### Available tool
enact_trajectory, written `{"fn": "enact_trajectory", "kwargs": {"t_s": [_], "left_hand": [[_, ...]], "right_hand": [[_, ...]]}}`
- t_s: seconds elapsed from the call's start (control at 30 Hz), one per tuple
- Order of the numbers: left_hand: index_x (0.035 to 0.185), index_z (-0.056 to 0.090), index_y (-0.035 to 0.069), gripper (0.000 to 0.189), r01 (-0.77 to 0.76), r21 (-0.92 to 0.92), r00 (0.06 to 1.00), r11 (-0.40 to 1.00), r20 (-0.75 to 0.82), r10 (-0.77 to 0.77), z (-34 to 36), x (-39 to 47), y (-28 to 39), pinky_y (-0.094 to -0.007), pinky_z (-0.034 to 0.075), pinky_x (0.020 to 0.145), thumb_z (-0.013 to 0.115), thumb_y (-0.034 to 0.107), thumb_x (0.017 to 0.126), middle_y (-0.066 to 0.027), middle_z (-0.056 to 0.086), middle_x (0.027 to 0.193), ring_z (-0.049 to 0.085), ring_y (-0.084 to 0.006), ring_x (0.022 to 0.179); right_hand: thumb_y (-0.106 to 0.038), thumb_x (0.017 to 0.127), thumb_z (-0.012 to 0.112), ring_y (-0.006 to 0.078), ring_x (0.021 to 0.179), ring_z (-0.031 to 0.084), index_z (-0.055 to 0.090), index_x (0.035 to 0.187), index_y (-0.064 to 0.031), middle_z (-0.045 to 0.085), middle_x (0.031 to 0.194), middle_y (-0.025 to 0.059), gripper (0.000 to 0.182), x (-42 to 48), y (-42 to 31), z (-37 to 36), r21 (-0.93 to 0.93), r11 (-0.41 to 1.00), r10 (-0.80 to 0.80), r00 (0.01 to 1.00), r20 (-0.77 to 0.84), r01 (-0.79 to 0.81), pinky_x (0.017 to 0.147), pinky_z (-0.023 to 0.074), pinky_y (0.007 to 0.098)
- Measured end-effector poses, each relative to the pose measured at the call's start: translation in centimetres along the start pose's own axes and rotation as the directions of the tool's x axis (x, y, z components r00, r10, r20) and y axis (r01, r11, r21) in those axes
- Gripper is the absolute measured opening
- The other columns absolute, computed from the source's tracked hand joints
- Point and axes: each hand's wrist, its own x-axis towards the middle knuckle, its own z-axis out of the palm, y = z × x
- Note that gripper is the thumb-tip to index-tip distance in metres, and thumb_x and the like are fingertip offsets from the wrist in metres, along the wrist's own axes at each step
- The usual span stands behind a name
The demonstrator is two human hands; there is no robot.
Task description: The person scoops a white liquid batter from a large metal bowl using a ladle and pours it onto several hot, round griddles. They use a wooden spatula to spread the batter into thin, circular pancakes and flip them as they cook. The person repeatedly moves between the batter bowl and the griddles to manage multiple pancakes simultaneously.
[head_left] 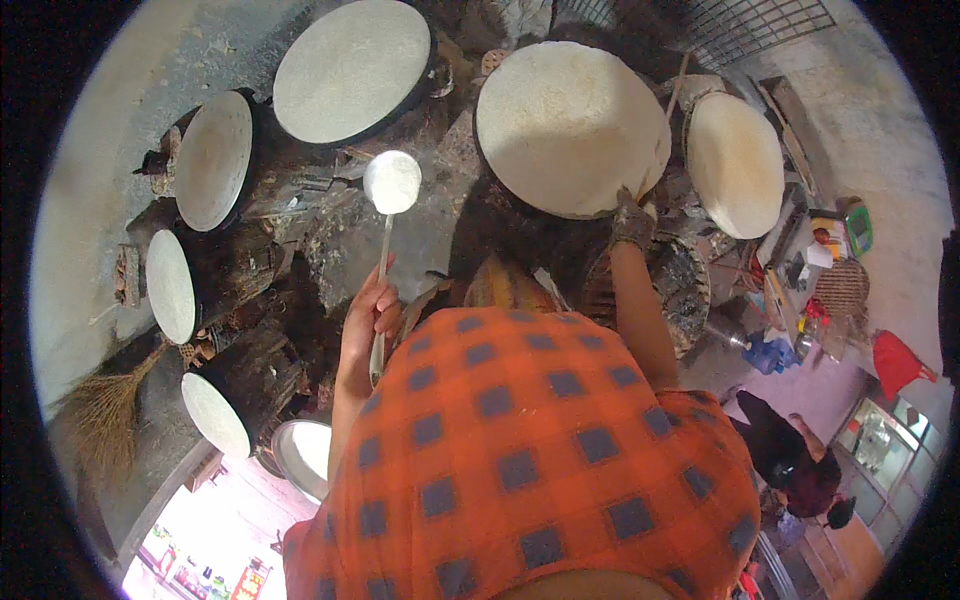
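My left hand (375, 306) is closed around the handle of a ladle (392, 182), whose round bowl, coated or filled with something white, points away from me. My right hand (634, 222), in a dark, dirty glove, touches the near right rim of a large round griddle (562, 127) covered with a thin pale layer. Its fingertips are at the layer's edge; whether they pinch it cannot be made out. Another large pale-topped griddle (352, 71) lies to the upper left, and a pale round sheet or griddle (735, 165) is at the right.
Several smaller pale-topped griddles (214, 161) on dark stoves curve down the left side. A metal basin (289, 450) of white contents stands at lower left, near a straw broom (112, 412). A blackened round container (679, 289) is beside my right forearm. Another person (802, 465) is at lower right.
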Motion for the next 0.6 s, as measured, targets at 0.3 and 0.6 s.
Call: {"fn": "enact_trajectory", "kwargs": {"t_s": [0.3,0.6], "left_hand": [[0.142,0.033,0.008,0.048,0.016,-0.045,1.000,0.999,0.028,-0.014,-2.5,-0.2,0.5,-0.0207,0.029,0.039,0.046,0.021,0.097,0.0055,0.035,0.066,0.032,-0.0040,0.043],[0.141,0.033,0.007,0.048,0.001,-0.084,0.999,0.996,0.050,0.003,-5.9,-1.3,0.5,-0.0210,0.028,0.041,0.046,0.021,0.097,0.0057,0.035,0.066,0.032,-0.0041,0.043]], "right_hand": [[-0.035,0.071,0.072,0.0210,0.074,0.063,0.062,0.111,0.0009,0.066,0.091,0.0111,0.054,-1.5,-9.8,1.5,0.179,0.956,0.216,0.971,0.097,-0.231,0.064,0.0496,0.0382],[-0.014,0.078,0.069,0.0170,0.047,0.053,0.061,0.087,-0.0034,0.059,0.070,0.0045,0.016,-3.2,-18.5,1.6,0.763,0.613,-0.148,0.918,0.369,-0.208,0.042,0.0405,0.0310]]}}
